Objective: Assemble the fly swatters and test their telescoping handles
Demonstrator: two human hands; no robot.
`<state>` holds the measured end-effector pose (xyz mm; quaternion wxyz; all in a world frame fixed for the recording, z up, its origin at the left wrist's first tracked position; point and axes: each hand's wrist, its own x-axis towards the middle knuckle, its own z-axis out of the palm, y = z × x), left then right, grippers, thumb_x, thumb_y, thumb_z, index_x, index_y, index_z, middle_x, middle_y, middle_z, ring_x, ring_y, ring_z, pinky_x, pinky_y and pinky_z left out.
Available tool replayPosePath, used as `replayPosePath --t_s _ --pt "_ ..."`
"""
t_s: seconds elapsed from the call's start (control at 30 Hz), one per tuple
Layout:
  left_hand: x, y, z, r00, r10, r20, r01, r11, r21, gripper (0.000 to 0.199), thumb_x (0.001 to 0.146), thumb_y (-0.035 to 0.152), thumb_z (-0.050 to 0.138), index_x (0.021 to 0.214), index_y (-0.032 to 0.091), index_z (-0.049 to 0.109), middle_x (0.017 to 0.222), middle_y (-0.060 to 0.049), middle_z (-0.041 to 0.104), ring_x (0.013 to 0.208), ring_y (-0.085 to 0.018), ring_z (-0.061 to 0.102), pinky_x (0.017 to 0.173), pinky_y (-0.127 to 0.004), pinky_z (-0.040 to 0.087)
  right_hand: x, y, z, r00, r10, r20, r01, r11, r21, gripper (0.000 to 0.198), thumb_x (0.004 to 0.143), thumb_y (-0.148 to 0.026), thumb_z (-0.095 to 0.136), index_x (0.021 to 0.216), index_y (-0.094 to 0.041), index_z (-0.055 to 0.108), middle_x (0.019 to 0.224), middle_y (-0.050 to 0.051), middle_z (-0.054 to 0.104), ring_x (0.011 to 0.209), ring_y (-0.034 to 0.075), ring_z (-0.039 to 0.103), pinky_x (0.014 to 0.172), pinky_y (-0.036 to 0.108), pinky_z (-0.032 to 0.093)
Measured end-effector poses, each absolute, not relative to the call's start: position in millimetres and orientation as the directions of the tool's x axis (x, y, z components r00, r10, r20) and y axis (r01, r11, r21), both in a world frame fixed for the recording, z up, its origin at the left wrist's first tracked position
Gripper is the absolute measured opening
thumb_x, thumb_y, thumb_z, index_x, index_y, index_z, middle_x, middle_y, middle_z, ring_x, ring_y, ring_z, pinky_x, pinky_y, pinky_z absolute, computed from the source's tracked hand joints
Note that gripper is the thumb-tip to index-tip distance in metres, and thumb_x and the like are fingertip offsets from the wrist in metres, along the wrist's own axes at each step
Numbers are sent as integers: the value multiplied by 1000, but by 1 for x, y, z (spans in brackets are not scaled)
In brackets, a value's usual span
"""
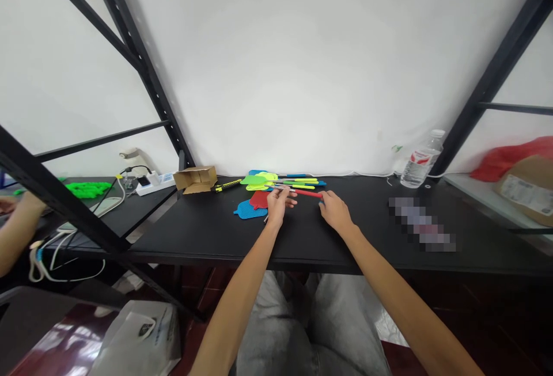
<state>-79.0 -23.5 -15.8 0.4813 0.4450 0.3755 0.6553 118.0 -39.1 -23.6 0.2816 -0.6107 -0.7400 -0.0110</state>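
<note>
A red fly swatter [258, 199] lies across the front of me, its mesh head to the left and its red handle to the right. My left hand [279, 204] pinches its thin metal rod near the middle, the other fingers loosely spread. Around the handle's right end my right hand [336, 211] is closed. A blue fly swatter head [249, 209] rests on the table just left of my left hand, partly under the red one. Behind both hands is a pile of green, yellow and blue fly swatters [257, 180], handles pointing right.
An open cardboard box [195, 179] and a black-and-yellow stick [227, 185] sit left of the pile on the black table [203, 232]. At right stand a water bottle [421, 160] and a blurred-out item [421, 224]. Another person's arm [19, 229] shows far left, beyond the shelf post.
</note>
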Motion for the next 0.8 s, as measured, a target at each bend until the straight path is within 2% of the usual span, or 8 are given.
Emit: replayPosePath --t_s 0.17,0.33,0.43,0.63,0.8 --pt "-80 -22 -15 -168 965 203 -317 -248 915 42 74 50 72 90 13 62 81 -9 74 53 -13 65 49 -23 47 118 -40 -22 -121 821 558 803 412 -430 42 90 -29 59 131 -22 55 115 9 66 97 23 62 84 33 47" --pt "-81 -22 -16 -151 965 212 -324 -251 912 43 72 51 74 88 13 63 77 -7 72 52 -12 63 48 -23 46 120 -43 -22 -85 795 601 710 472 -523 27 94 -33 54 115 -22 65 103 7 71 88 21 64 84 33 47" --pt "-81 -22 -17 -135 960 244 -304 -274 912 42 73 52 75 87 13 63 72 -4 69 46 -8 56 46 -21 42 121 -43 -23 -90 787 610 719 475 -507 24 95 -37 54 106 -23 70 93 6 72 86 21 64 79 31 46" --pt "-80 -22 -17 -97 951 295 -293 -310 904 45 71 54 77 89 13 66 64 0 64 42 -6 47 43 -21 35 126 -43 -26 -114 779 616 741 480 -470 27 95 -44 54 102 -25 73 83 4 71 77 20 63 71 29 43" --pt "-79 -21 -19 -36 940 339 -308 -333 891 44 74 52 76 93 13 67 63 0 63 42 -5 45 44 -20 32 126 -44 -22 -143 787 600 708 506 -494 27 98 -41 50 98 -24 72 77 1 73 75 19 64 71 27 42"
